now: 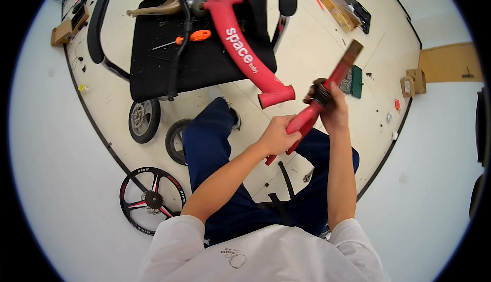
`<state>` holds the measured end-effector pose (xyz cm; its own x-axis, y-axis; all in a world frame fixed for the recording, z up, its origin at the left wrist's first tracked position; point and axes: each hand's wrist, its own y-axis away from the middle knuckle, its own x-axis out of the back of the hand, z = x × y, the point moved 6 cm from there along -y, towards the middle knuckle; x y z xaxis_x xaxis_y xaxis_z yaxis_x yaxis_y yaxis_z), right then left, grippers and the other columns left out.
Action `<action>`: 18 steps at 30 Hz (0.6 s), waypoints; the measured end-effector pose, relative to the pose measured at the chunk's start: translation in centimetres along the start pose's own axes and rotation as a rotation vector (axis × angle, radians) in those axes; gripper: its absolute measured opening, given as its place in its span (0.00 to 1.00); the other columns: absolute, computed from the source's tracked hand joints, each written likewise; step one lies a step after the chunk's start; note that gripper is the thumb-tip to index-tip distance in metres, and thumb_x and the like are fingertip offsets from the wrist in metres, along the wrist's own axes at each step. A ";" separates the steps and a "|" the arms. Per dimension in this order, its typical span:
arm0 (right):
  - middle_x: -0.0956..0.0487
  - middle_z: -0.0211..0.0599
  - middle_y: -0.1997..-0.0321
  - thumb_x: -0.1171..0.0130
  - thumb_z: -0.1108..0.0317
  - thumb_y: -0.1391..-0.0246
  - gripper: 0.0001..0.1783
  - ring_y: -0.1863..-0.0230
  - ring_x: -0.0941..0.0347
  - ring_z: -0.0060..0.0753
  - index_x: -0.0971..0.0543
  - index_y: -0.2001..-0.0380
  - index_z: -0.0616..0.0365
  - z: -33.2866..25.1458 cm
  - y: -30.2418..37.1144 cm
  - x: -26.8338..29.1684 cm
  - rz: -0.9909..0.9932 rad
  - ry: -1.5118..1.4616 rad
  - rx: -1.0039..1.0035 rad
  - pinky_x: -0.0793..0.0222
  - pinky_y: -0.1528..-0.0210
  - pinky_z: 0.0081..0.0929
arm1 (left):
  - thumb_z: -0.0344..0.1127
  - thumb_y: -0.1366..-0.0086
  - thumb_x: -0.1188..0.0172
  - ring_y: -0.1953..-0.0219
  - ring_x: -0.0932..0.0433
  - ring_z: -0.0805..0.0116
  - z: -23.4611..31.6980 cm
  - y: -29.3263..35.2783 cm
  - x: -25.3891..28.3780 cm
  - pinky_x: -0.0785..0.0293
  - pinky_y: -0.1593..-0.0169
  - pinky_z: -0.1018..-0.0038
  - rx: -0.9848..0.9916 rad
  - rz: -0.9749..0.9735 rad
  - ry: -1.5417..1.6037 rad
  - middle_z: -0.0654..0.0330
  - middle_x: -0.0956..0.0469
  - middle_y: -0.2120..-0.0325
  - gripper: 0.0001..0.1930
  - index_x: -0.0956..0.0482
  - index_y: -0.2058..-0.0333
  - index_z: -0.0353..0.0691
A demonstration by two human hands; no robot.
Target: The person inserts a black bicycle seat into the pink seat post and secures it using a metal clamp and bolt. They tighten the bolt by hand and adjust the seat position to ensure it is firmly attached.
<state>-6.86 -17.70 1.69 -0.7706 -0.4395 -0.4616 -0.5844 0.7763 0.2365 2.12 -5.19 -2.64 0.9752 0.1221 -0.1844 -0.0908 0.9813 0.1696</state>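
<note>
My left hand (279, 136) grips the lower part of a red bicycle fork (307, 118) held up over my lap. My right hand (330, 105) is closed around the fork higher up, at a dark ring-shaped part (322, 95) on the steerer. The fork's brownish top end (352, 54) points up and to the right. Just beyond the hands, a red bicycle frame (245, 51) lies across a black chair seat (199, 62), its open tube end (279, 98) close to the fork.
An orange-handled screwdriver (192, 37) and black handlebar (179, 51) lie on the chair. Two small wheels (144, 121) rest on the floor to the left, a black spoked wheel (152, 199) nearer me. A green box (354, 81), yellowish package (341, 12) and cardboard pieces (450, 63) sit to the right.
</note>
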 end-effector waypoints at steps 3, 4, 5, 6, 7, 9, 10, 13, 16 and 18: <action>0.21 0.42 0.69 0.41 0.59 0.38 0.18 0.68 0.22 0.34 0.27 0.54 0.64 0.2 0.5 0.2 0.014 0.173 0.017 0.24 0.60 0.33 | 0.29 0.48 0.42 0.80 0.27 0.71 0.0 -0.2 -0.2 0.28 0.72 0.73 0.060 -0.017 0.031 0.57 0.24 0.81 0.17 0.20 0.58 0.30; 0.22 0.39 0.71 0.45 0.56 0.36 0.20 0.69 0.23 0.33 0.28 0.52 0.62 0.5 0.5 0.2 0.058 0.259 0.000 0.25 0.61 0.30 | 0.29 0.49 0.43 0.77 0.25 0.69 -0.1 -0.1 -0.1 0.26 0.68 0.71 0.091 -0.016 0.028 0.54 0.23 0.79 0.17 0.20 0.60 0.30; 0.22 0.39 0.72 0.44 0.56 0.36 0.19 0.71 0.23 0.32 0.27 0.53 0.62 0.6 0.6 0.4 0.089 0.263 0.010 0.25 0.63 0.29 | 0.26 0.46 0.43 0.87 0.30 0.78 -0.5 -0.3 -0.5 0.34 0.82 0.77 0.055 -0.034 0.059 0.63 0.25 0.85 0.20 0.21 0.53 0.30; 0.23 0.38 0.73 0.43 0.56 0.36 0.19 0.72 0.24 0.32 0.27 0.54 0.62 0.8 0.6 0.6 0.118 0.267 0.021 0.25 0.65 0.29 | 0.27 0.45 0.42 0.87 0.30 0.78 -0.9 -0.4 -0.9 0.33 0.81 0.78 0.019 -0.015 0.054 0.63 0.25 0.84 0.19 0.21 0.53 0.30; 0.24 0.37 0.74 0.43 0.57 0.37 0.18 0.74 0.25 0.30 0.27 0.56 0.62 1.1 0.8 0.8 0.174 0.242 0.034 0.26 0.68 0.28 | 0.28 0.44 0.41 0.86 0.29 0.78 -0.9 -0.5 -1.1 0.33 0.81 0.78 -0.014 0.005 0.043 0.63 0.24 0.83 0.18 0.21 0.54 0.30; 0.25 0.36 0.77 0.42 0.59 0.38 0.16 0.78 0.27 0.28 0.27 0.59 0.62 1.6 1.0 1.3 0.280 0.192 0.059 0.27 0.74 0.26 | 0.30 0.43 0.40 0.84 0.28 0.72 -1.3 -0.5 -1.5 0.31 0.77 0.74 -0.004 -0.012 -0.027 0.59 0.24 0.82 0.14 0.22 0.58 0.30; 0.26 0.35 0.78 0.41 0.61 0.40 0.14 0.80 0.28 0.28 0.26 0.61 0.62 2.0 1.1 2.2 0.335 0.170 0.075 0.28 0.76 0.26 | 0.33 0.43 0.38 0.81 0.27 0.67 -0.6 -0.4 -1.8 0.29 0.72 0.70 0.043 -0.059 -0.088 0.56 0.24 0.82 0.13 0.23 0.62 0.30; 0.29 0.34 0.83 0.40 0.68 0.44 0.09 0.85 0.33 0.24 0.26 0.68 0.62 3.1 1.2 4.7 0.459 0.097 0.135 0.33 0.84 0.25 | 0.37 0.42 0.35 0.78 0.25 0.56 0.3 -0.6 -1.9 0.27 0.67 0.64 0.001 -0.119 -0.363 0.52 0.25 0.81 0.13 0.25 0.68 0.32; 0.29 0.33 0.83 0.39 0.69 0.45 0.08 0.85 0.33 0.24 0.26 0.68 0.62 4.0 1.6 7.7 0.444 0.197 0.118 0.33 0.85 0.25 | 0.43 0.47 0.30 0.64 0.23 0.51 1.5 -1.2 0.1 0.28 0.59 0.62 -0.199 0.076 -0.641 0.51 0.23 0.70 0.19 0.26 0.66 0.36; 0.28 0.32 0.83 0.38 0.70 0.46 0.09 0.86 0.33 0.23 0.26 0.67 0.63 4.5 2.0 9.0 0.453 0.203 0.121 0.34 0.85 0.23 | 0.44 0.51 0.27 0.57 0.23 0.53 3.4 -2.6 1.9 0.30 0.51 0.61 -0.425 0.289 -0.905 0.51 0.23 0.64 0.23 0.25 0.62 0.37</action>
<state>-13.85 -18.06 -5.79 -0.9807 -0.1158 -0.1572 -0.1553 0.9508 0.2682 4.91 -8.01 -0.19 0.6759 0.3756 0.6341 -0.2371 0.9255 -0.2955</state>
